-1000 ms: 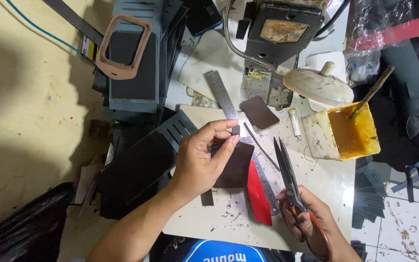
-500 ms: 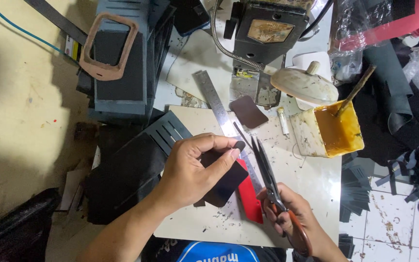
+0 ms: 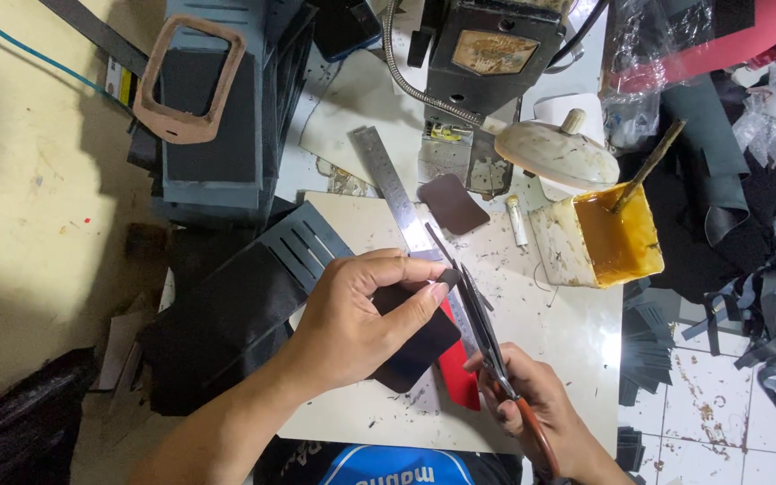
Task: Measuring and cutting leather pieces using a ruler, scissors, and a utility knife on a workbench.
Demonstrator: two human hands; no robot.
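Note:
My left hand (image 3: 357, 319) grips a dark brown leather piece (image 3: 415, 346) over the white work board (image 3: 541, 350), thumb and fingers pinching its upper edge. My right hand (image 3: 536, 413) holds scissors (image 3: 478, 319) with orange-brown handles. The blades point up and away and meet the right edge of the leather piece by my left fingertips. A red piece (image 3: 457, 377) lies under the leather, between my two hands.
A steel ruler (image 3: 392, 189) and another brown leather piece (image 3: 453, 205) lie at the board's far side. A yellow glue tub with a stick (image 3: 608, 238) stands at the right. A dark machine (image 3: 496, 54), grey boxes (image 3: 208, 135) and black scraps (image 3: 765, 296) surround the board.
The scissor blades have come closer together along the leather's edge. My left hand has drawn the leather piece slightly down and toward me. The view has shifted a little.

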